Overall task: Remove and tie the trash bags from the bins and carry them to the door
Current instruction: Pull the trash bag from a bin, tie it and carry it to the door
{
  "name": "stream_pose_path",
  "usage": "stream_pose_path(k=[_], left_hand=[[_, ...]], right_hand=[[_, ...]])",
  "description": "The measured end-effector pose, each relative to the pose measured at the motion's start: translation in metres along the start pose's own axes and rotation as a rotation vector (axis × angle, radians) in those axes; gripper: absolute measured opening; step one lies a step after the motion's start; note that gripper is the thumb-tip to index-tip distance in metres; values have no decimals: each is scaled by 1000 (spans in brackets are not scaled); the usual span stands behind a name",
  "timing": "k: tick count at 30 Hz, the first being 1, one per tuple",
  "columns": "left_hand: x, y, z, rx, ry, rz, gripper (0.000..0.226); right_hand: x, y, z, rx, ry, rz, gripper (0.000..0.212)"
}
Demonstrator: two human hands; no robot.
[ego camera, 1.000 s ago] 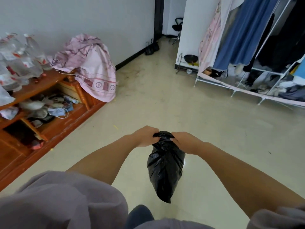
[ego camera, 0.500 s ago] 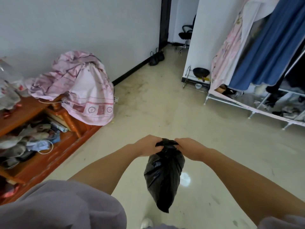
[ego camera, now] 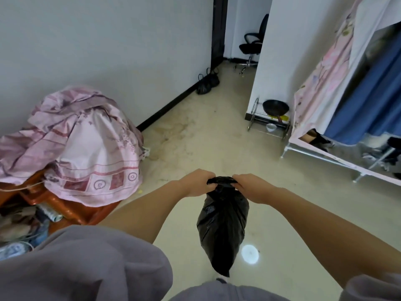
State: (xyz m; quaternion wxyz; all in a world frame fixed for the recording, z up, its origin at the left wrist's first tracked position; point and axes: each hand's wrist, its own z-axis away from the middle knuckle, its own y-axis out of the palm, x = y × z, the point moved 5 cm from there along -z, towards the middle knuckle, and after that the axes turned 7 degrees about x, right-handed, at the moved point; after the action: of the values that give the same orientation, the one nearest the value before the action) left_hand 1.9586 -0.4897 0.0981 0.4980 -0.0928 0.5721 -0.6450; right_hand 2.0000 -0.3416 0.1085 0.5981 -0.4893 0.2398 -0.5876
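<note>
A black trash bag [ego camera: 222, 224] hangs in front of me above the floor, full and narrowing to a point at the bottom. Its gathered neck sits between my hands. My left hand [ego camera: 198, 183] grips the neck from the left and my right hand [ego camera: 249, 187] grips it from the right, knuckles up, fingers curled under the plastic. No bin is in view. A dark doorway [ego camera: 219, 29] opens at the far end of the room.
A pink sheet [ego camera: 86, 148] is heaped over a low wooden shelf [ego camera: 69, 210] at the left. A clothes rack [ego camera: 351, 98] with hanging garments stands at the right, a small wire rack with a black pan [ego camera: 275, 107] beside it. A black bag [ego camera: 207, 83] and office chair [ego camera: 250, 47] lie ahead.
The view has moved forward and turned left-to-centre along the floor toward the doorway. The shelf and bottles have slipped out at the left. Both hands keep their hold on the bag's neck.
</note>
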Motion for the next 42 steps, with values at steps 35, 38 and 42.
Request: stream_pose_path(k=[35,38,42], left_hand=[[366,-474,-686,65,17,-90,17],[381,-514,-748,41,7,-43,18],[407,-557,-816,24,-11,27,17]], right_hand=[[-265,-429,-753,-26,5,-93,29],[-302,-476,-810,-1,-16,-58,30],[-335,-529,-881,20,-39,-32,28]])
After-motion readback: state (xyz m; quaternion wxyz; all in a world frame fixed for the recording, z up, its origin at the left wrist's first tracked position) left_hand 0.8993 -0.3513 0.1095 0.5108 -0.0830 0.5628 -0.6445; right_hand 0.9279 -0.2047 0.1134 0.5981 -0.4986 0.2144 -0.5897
